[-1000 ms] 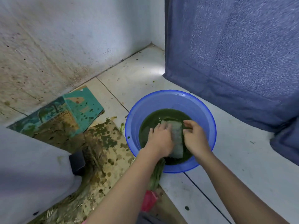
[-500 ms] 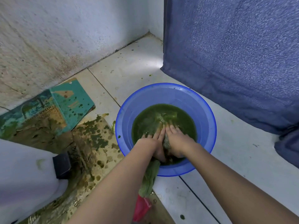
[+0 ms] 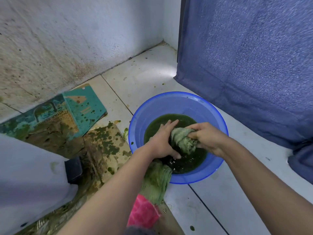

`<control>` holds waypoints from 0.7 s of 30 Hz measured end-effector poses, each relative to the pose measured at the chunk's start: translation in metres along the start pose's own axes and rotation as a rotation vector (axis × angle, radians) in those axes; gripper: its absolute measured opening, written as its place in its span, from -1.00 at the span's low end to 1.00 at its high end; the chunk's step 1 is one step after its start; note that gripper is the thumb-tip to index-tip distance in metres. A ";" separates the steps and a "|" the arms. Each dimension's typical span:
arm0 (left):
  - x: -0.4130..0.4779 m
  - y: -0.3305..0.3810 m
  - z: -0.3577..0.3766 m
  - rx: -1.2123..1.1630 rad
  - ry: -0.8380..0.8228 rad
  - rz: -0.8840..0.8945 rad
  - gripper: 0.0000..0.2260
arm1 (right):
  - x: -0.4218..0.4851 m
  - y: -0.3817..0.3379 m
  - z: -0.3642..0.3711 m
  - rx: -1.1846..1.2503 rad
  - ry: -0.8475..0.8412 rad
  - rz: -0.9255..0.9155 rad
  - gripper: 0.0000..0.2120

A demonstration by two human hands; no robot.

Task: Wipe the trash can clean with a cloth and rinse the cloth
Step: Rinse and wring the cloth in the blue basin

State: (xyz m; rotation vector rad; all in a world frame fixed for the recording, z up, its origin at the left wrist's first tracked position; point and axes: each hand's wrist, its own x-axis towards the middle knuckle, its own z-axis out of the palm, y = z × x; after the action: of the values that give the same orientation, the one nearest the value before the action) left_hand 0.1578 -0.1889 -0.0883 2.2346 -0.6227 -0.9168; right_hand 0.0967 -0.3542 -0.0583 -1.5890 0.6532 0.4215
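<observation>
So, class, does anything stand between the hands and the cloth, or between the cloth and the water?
Nothing visible does. The left hand and right hand both grip the cloth, right over the green water in the basin.

A big blue curtain (image 3: 254, 65) hangs on the right, and its bottom edge lies on the floor. The white wall (image 3: 67, 39) on the left is dirty, with brown marks low down. The floor (image 3: 149, 77) has pale tiles with a bright spot of light by the curtain. A teal sheet of card (image 3: 84, 106) lies flat by the wall. Next to it lies brown cardboard (image 3: 105, 146) full of dark green spots. Something pink (image 3: 142, 212) sits at the bottom.
</observation>
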 end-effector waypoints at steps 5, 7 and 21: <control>-0.008 0.017 -0.012 -0.293 0.161 0.116 -0.45 | -0.023 -0.016 -0.019 0.493 -0.288 0.118 -0.68; -0.011 0.025 -0.015 -0.196 0.181 0.153 -0.52 | -0.027 -0.019 -0.024 0.598 -0.432 0.154 -0.64; -0.049 0.036 -0.022 -0.267 0.225 0.313 -0.18 | -0.011 -0.037 -0.007 0.252 -0.393 0.047 -0.77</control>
State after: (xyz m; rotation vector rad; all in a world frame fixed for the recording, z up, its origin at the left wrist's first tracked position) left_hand 0.1357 -0.1745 -0.0295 1.8993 -0.6777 -0.5471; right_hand 0.1105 -0.3581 -0.0220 -1.2087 0.4229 0.6408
